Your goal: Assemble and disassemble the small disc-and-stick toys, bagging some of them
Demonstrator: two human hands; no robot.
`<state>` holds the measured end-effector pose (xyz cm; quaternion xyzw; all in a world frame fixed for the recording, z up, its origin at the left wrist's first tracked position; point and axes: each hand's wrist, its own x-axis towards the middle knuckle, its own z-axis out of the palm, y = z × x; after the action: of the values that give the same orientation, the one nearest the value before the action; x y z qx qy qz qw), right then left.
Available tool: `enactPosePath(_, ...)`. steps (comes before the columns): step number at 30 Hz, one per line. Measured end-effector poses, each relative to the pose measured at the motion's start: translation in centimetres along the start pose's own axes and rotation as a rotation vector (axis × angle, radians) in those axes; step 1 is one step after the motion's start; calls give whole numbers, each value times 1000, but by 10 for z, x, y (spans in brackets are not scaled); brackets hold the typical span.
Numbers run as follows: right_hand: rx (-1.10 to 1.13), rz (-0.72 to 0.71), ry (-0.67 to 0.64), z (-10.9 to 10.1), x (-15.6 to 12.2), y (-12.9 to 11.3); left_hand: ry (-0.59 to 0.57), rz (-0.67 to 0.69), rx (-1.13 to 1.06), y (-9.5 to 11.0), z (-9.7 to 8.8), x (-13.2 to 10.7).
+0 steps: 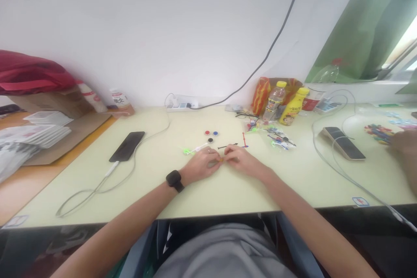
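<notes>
My left hand (200,165), with a black watch (174,180) on its wrist, and my right hand (239,159) meet at the middle of the pale table (228,191). Their fingers are pinched together on a small orange piece (221,160) between them. Just beyond the hands lie a white stick with a green end (193,150), a thin black stick (227,145), a red upright pin (243,140), and three small round caps in red, blue and black (210,135).
A black phone (127,146) on a white cable lies at the left. Bottles (282,105) and a clear bag of coloured parts (276,137) stand behind right. A second phone (344,148) and another person's hand (404,150) are at the far right. Stacked trays (35,132) sit far left.
</notes>
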<state>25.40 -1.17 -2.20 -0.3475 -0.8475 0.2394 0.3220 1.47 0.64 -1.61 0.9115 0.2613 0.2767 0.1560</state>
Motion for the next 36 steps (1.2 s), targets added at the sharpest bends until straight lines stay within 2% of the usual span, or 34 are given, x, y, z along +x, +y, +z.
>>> enactPosePath(3,22,67,25,-3,0,-1,34,-9,-24,4,-4,-1)
enactPosePath(6,13,192,133,-4,1,4,158,-63,-10,1,-11,0)
enactPosePath(10,-43,406,266,-3,2,8,347,-154,106,-15,-23,3)
enactPosePath(12,-42,459,271,-4,1,4,404,-206,175,-24,-28,3)
enactPosePath(13,-10,469,234,-5,1,1,422,-235,202,-28,-29,3)
enactPosePath(16,211,426,39,-11,1,-11,432,-305,254,-35,-30,2)
enactPosePath(17,287,397,17,-13,1,-13,424,-323,265,-36,-30,2)
enactPosePath(18,339,374,41,-16,2,-13,414,-338,275,-36,-30,2)
enactPosePath(20,357,362,171,-20,3,-10,391,-364,293,-36,-30,2)
enactPosePath(23,240,398,310,-25,4,6,354,-408,314,-36,-31,2)
enactPosePath(27,-17,353,372,-23,1,29,324,-467,316,-37,-32,2)
enactPosePath(31,-235,239,263,-16,-3,41,339,-492,313,-38,-30,3)
enactPosePath(34,-278,170,153,-12,-4,44,349,-523,328,-39,-29,4)
enactPosePath(36,-301,165,130,-11,-4,47,353,-540,330,-41,-28,4)
